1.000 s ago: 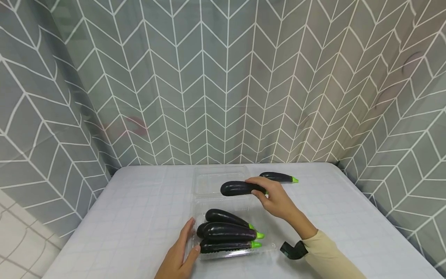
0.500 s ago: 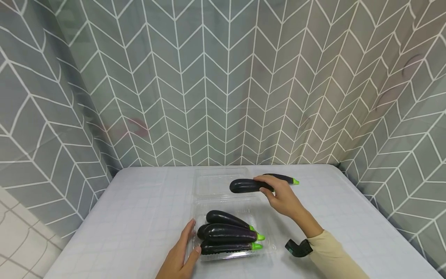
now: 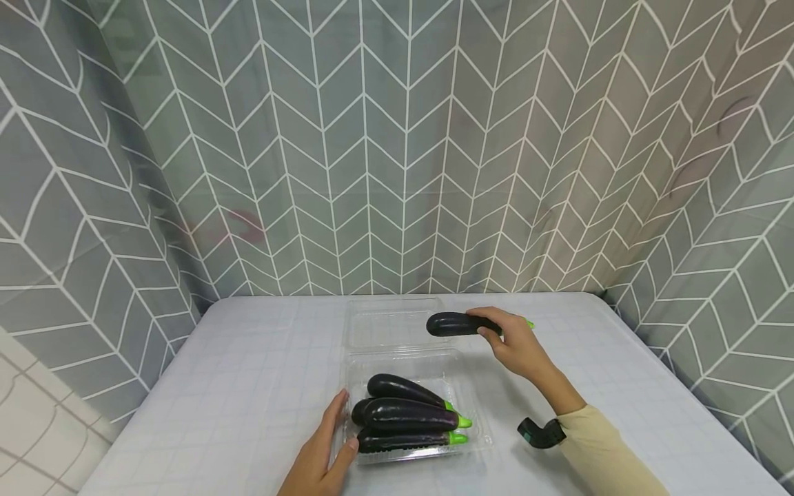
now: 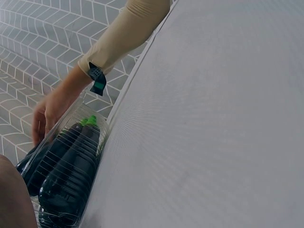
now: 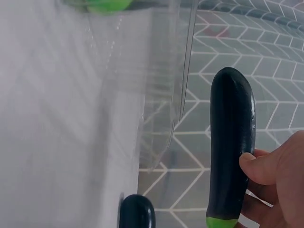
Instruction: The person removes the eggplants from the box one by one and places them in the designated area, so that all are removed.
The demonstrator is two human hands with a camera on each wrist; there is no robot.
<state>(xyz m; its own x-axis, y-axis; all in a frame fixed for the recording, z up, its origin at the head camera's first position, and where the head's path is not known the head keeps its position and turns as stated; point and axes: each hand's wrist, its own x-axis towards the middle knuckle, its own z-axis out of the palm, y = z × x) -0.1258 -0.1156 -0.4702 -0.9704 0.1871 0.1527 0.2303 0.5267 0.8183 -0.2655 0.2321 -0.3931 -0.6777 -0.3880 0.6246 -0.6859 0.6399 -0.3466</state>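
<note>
My right hand [image 3: 513, 344] grips an eggplant [image 3: 455, 324] near its green stem end and holds it above the table, behind and right of the container's tray. In the right wrist view the thumb presses on the side of this dark eggplant [image 5: 231, 142]. A clear plastic container [image 3: 455, 365] lies opened out, with several eggplants [image 3: 409, 413] piled in its tray, stems to the right. My left hand [image 3: 319, 448] rests at the tray's left side, fingers fairly straight along the wall. Behind the right hand another eggplant is mostly hidden; its tip [image 5: 137, 213] shows in the right wrist view.
The container's transparent lid [image 3: 393, 324] lies flat behind the tray. A white cloth covers the table [image 3: 267, 386], and a patterned grey curtain [image 3: 397, 172] hangs along its back and sides. The black wrist camera [image 3: 541, 434] is by the right sleeve.
My right hand has moved to the right and slightly back with the eggplant, now covering most of the loose one behind it. The left hand stays at the container.
</note>
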